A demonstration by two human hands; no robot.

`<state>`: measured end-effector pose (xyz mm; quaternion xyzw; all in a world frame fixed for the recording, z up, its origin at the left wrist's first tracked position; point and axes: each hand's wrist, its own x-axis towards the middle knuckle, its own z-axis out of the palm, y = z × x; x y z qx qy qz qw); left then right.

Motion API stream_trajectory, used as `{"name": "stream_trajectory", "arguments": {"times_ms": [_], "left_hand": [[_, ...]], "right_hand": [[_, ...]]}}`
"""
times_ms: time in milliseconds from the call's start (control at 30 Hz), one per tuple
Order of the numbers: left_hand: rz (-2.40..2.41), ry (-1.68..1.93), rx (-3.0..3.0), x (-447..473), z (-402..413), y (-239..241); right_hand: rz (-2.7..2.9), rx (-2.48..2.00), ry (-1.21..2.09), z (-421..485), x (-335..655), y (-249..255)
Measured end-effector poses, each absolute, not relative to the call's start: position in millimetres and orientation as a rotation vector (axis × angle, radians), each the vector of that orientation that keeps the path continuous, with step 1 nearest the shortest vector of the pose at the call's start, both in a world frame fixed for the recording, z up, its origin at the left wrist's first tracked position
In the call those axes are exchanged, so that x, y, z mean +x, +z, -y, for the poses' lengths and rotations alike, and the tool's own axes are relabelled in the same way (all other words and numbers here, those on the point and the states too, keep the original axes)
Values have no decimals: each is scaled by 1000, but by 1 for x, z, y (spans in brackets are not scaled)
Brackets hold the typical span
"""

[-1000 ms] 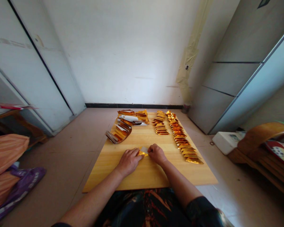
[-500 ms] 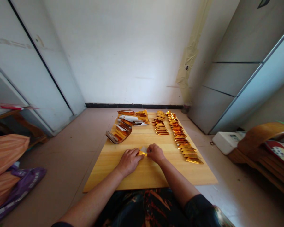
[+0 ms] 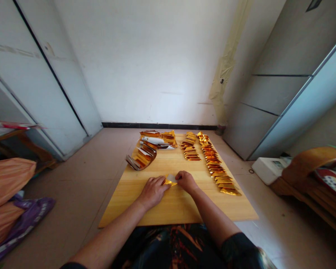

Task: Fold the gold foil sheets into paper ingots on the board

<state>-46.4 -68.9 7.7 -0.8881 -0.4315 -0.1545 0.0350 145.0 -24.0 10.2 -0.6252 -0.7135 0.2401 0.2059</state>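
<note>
Head view, looking forward and down. The gold foil sheet (image 3: 169, 181) is lying on the wooden board (image 3: 168, 209), slightly nearer than its middle, directly between the two hands – both are touching it, so neither is the nearer. The left hand (image 3: 152, 191) is resting knuckles-up on the sheet's left part, its fingers curled and pressing the foil flat against the board. The right hand (image 3: 186, 181) is closing its fingers on the right edge, where a pale flap of the sheet's underside is showing. The exact pinch is hidden behind the knuckles. The visible part of the sheet is running roughly left to right, from one set of fingers to the other. Farther out, well apart from the hands, a curved stack of gold sheets (image 3: 141, 158) is standing on the left of the board, and a looser pile of foil (image 3: 158, 139) is lying at the far edge. A short row of folded gold pieces (image 3: 189, 148) and a long row (image 3: 215, 166) are running away from the person on the right – the long row's nearest piece is lying near the right hand but clear of it. Nothing is standing between the fingers and the sheet.
</note>
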Motion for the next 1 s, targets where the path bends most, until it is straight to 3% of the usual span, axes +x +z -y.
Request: {"name": "stream_trajectory", "arguments": {"times_ms": [233, 600, 1000], "left_hand": [[1348, -450, -2724, -46, 69, 8], [1178, -590, -2855, -61, 61, 7], [1077, -577, -2855, -66, 60, 4]], "right_hand": [[2150, -1392, 722, 34, 134, 13], [2180, -1541, 854, 28, 130, 14], [2186, -1666, 774, 33, 122, 22]]}}
